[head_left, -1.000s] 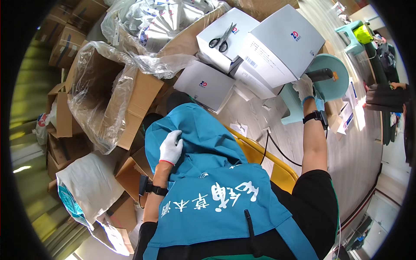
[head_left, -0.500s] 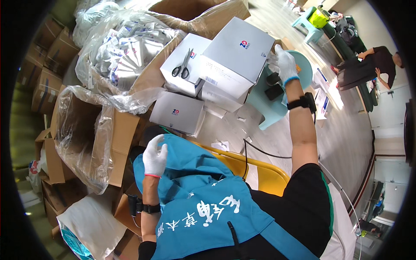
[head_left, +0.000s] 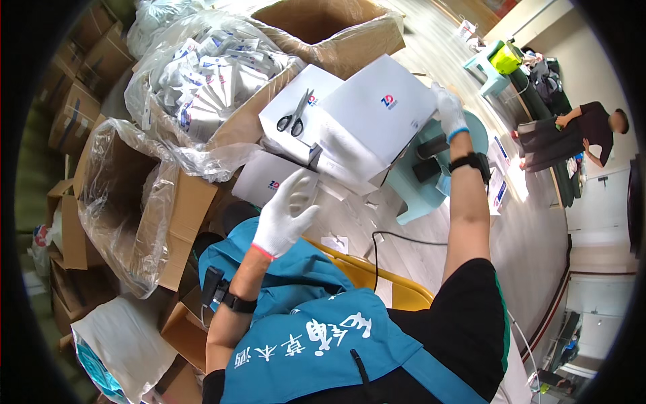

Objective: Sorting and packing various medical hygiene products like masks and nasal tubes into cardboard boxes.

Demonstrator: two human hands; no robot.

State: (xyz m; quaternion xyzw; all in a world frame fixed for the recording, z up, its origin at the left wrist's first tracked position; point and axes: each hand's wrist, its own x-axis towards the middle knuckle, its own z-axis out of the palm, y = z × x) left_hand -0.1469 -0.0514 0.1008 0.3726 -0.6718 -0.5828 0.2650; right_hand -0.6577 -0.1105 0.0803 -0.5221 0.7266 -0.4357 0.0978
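Observation:
My right hand point(head_left: 449, 111), in a white glove with a blue cuff, is at the far right edge of a large white cardboard box point(head_left: 367, 121), its fingers against that edge and partly hidden. The box's near side is blurred. My left hand point(head_left: 286, 212), gloved in white with a red cuff, is raised in front of a smaller grey box point(head_left: 262, 178), fingers apart and holding nothing. Black-handled scissors point(head_left: 296, 116) lie on another white box point(head_left: 279, 108) just left of the large one.
A plastic-lined carton point(head_left: 232, 131) full of small white packets stands at far left, with a second lined carton point(head_left: 192, 232) nearer. A teal stool point(head_left: 407, 195) bearing dark items is at right, beside a cable point(head_left: 404, 236). Farther right, a person point(head_left: 592, 131) stands.
The large white box has shifted toward me and tilted, my right hand at its edge. My left hand has risen from my lap toward the boxes, fingers spreading. The view has shifted slightly.

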